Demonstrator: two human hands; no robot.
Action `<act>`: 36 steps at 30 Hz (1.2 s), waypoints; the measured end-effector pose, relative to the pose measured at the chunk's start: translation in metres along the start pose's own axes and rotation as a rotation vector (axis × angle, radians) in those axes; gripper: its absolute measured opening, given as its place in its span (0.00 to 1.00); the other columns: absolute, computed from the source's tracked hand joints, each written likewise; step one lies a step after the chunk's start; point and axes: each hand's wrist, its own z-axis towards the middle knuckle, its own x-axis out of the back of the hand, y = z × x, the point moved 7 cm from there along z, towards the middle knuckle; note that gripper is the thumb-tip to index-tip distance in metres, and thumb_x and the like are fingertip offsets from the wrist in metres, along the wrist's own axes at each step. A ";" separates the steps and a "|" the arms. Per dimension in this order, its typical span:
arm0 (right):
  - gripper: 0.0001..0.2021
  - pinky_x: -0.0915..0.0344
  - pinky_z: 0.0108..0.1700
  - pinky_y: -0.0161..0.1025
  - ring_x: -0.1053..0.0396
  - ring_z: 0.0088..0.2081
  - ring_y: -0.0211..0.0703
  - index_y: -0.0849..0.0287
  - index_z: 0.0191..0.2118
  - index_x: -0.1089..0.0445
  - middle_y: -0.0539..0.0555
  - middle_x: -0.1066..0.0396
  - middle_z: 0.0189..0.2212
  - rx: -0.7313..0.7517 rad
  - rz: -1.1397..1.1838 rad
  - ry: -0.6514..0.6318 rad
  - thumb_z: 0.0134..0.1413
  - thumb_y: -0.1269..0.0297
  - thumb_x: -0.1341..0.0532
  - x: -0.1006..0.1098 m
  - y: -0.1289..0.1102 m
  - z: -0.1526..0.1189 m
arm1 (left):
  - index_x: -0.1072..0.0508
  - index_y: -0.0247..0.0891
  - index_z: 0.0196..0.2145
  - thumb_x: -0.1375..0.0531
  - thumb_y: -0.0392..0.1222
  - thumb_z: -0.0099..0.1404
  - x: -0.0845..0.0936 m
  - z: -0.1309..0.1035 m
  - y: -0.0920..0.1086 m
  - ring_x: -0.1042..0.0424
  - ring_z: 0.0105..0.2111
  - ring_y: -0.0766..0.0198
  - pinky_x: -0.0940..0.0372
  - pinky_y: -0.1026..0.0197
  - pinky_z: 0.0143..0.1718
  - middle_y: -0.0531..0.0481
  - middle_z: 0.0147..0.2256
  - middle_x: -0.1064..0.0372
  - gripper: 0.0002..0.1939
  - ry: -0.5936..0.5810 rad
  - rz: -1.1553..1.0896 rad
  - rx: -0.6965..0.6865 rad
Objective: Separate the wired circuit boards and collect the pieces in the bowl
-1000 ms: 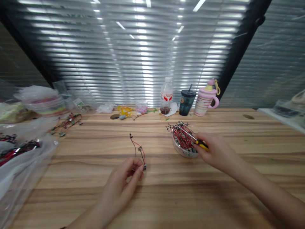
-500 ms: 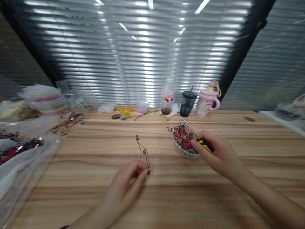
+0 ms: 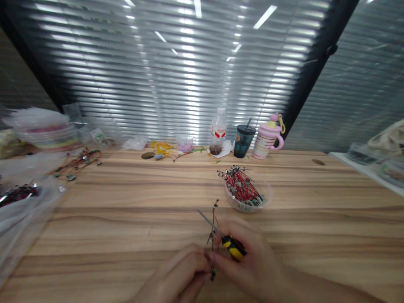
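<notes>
From the head camera, both hands meet low at the 6 o'clock edge of the wooden table (image 3: 126, 219). The left hand (image 3: 179, 280) has its fingers curled together, pinching the lower end of a small red-and-black wire piece (image 3: 213, 229) that stands up from the fingertips. The right hand (image 3: 249, 265), touching the left at its 3 o'clock side, is closed around a screwdriver (image 3: 224, 239) with a yellow-and-black handle; its metal shaft points toward 10 o'clock and seems to cross the wires, though blur makes contact hard to judge. At 1 o'clock from the hands, a clear bowl (image 3: 264, 194) holds a heap of similar wires. Farther back stand a bottle (image 3: 218, 126), a dark cup (image 3: 243, 141) and a pink mug (image 3: 267, 136).
</notes>
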 end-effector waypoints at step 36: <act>0.06 0.44 0.29 0.33 0.32 0.28 0.42 0.61 0.31 0.29 0.54 0.27 0.27 -0.169 -0.681 -0.113 0.47 0.71 0.42 0.095 0.062 0.043 | 0.35 0.43 0.43 0.50 0.31 0.63 0.004 0.001 -0.005 0.37 0.53 0.69 0.41 0.75 0.51 0.46 0.50 0.38 0.13 -0.090 0.349 -0.047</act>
